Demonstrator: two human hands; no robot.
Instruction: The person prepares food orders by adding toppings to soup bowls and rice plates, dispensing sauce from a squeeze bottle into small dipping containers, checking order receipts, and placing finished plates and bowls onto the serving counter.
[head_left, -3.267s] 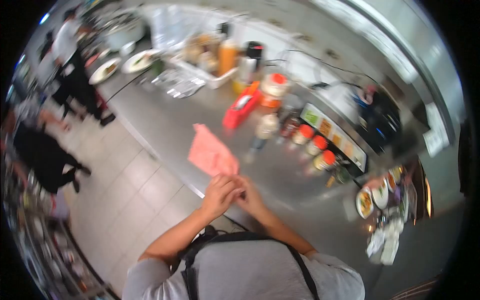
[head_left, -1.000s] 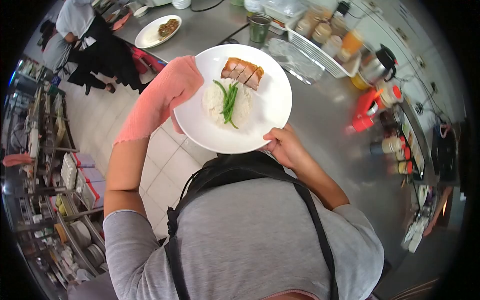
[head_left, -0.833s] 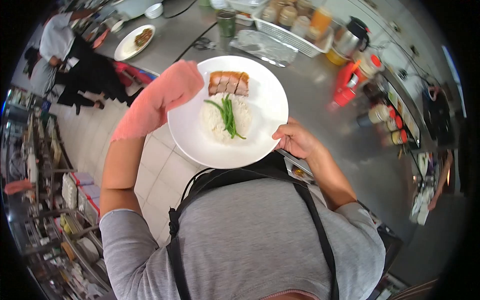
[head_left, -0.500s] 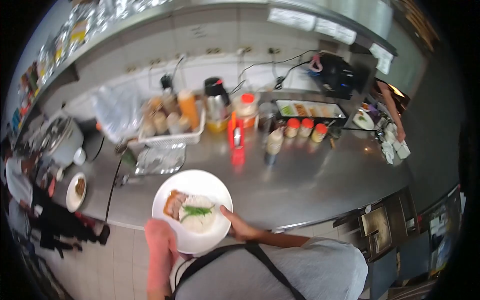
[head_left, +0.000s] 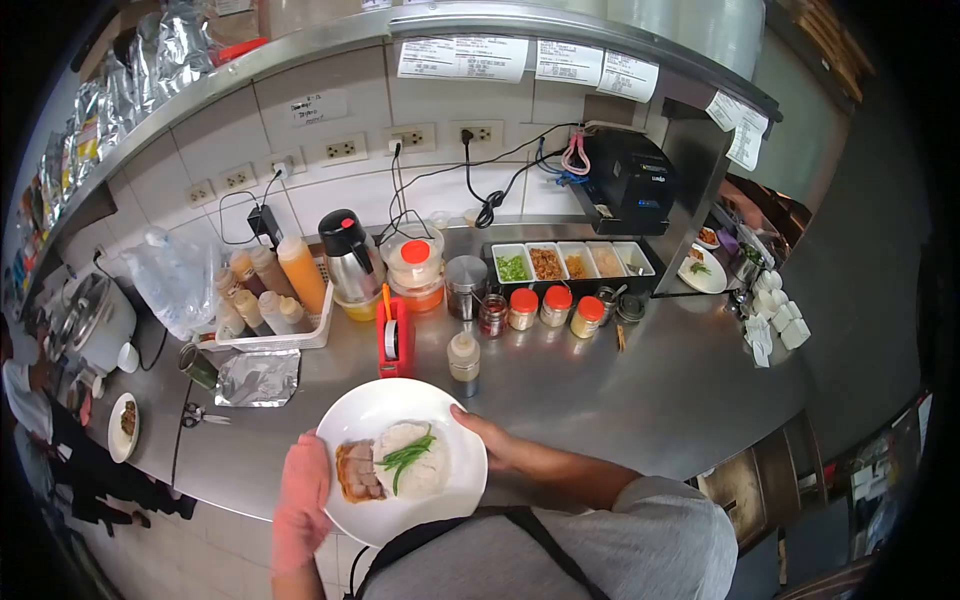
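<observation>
Both my hands hold a white plate (head_left: 463,472) level above the front edge of the counter. On it lie a mound of white rice (head_left: 428,478), several green beans or similar green strips (head_left: 405,452) across the rice, and sliced browned meat (head_left: 358,472) beside it. My left hand (head_left: 303,490), covered by a pink glove or cloth, grips the left rim. My bare right hand (head_left: 488,437) is closed on the right rim, thumb on top and fingers hidden below. A red tape dispenser (head_left: 394,340) and a squeeze bottle (head_left: 463,360) stand just beyond the plate.
A steel counter (head_left: 600,400) runs across. Along its back stand a basket of sauce bottles (head_left: 320,325), a thermos (head_left: 350,255), red-lidded jars (head_left: 555,305), a topping tray (head_left: 570,262) and a printer (head_left: 640,180). Scissors (head_left: 205,415) lie left. Another person (head_left: 90,460) stands far left.
The counter things have shifted left in view as my head and body moved rightward. The plate appears slightly lower and farther right, still in both hands.
</observation>
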